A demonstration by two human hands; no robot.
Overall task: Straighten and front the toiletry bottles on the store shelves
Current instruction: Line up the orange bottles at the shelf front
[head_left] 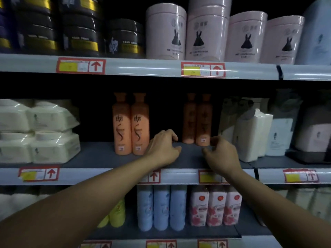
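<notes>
Bottles [196, 120], two orange, stand deep at 12 o'clock of right hand [221, 153], left hand [163, 147] at 9 o'clock, both loosely curled, empty; labels dim.

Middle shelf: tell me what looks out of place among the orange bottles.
The two orange bottles on the right stand well back in the shadow, while the two orange bottles on the left sit nearer the shelf edge. A bare gap splits the pairs. Nothing looks tipped or spilled.
</notes>
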